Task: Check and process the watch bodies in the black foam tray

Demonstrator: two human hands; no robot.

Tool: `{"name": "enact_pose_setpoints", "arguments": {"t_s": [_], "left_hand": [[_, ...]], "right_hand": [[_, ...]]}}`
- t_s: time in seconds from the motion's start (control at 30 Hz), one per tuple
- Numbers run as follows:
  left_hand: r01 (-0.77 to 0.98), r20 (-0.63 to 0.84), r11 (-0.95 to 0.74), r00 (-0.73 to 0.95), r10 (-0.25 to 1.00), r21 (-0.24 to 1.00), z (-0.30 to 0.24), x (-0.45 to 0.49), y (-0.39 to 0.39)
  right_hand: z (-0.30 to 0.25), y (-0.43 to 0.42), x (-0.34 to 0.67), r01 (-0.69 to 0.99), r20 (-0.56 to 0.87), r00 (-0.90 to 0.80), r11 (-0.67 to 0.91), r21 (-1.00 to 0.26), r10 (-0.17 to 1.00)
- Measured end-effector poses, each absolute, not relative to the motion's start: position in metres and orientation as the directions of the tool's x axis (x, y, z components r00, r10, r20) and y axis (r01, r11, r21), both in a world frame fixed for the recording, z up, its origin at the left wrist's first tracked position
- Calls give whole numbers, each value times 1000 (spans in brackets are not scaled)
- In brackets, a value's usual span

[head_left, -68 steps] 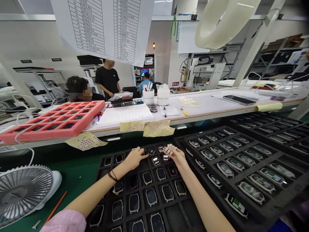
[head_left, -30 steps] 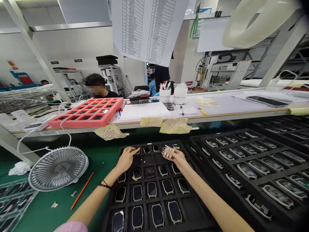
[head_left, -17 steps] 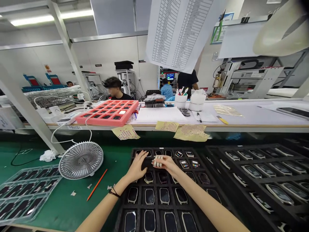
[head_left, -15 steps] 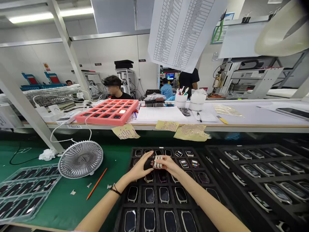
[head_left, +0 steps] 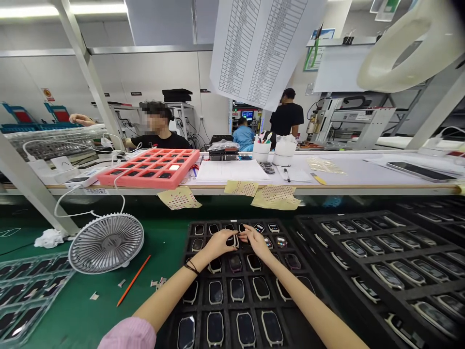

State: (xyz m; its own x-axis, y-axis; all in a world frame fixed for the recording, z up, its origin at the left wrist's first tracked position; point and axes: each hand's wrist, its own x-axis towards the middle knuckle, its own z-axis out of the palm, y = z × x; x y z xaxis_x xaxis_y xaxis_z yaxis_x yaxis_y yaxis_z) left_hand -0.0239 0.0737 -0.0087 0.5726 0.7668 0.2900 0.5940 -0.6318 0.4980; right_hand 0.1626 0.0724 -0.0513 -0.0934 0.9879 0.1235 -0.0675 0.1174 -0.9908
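My left hand (head_left: 217,246) is closed on a watch body (head_left: 231,241) with a dark screen and pale rim, held above the black foam tray (head_left: 250,303). Just right of it is my right hand (head_left: 256,242), its fingers bent and apart, the tips close to the watch's edge. Whether those tips touch the watch I cannot tell. Beneath both hands, the tray's pockets hold rows of watch bodies, such as a pale-rimmed watch (head_left: 246,329). Several at the back right show lit, coloured screens. My hands and forearms hide some pockets.
More black trays of watches (head_left: 387,279) stand at the right. To the left are a grey fan (head_left: 107,243), an orange stick (head_left: 133,281), paper scraps and a clear plastic tray (head_left: 31,291). A pink foam tray (head_left: 148,169) rests on the shelf. Other people are beyond it.
The watch is now in my left hand, screen facing up; before, my right fingers gripped a pale piece between the hands. My right fingers have spread. The view has shifted slightly right.
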Motion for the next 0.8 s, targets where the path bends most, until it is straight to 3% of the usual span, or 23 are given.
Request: {"name": "enact_pose_setpoints", "arguments": {"t_s": [0.17, 0.33, 0.47, 0.6, 0.8], "left_hand": [[673, 247, -618, 570, 784, 407, -7, -55, 70], [717, 143, -612, 603, 785, 334, -18, -85, 59], [724, 33, -632, 650, 759, 275, -21, -88, 50], [769, 62, -602, 604, 794, 213, 2, -94, 35], [839, -78, -503, 527, 847, 209, 33, -123, 7]], "right_hand": [[-65, 74, 165, 104, 260, -173, 281, -954, 950], [-61, 74, 167, 316, 306, -299, 397, -862, 904], [-55, 70, 165, 522, 324, -372, 485, -702, 870], [-49, 67, 166, 680, 334, -395, 517, -520, 856], [-46, 62, 174, 762, 334, -438, 542, -355, 835]]}}
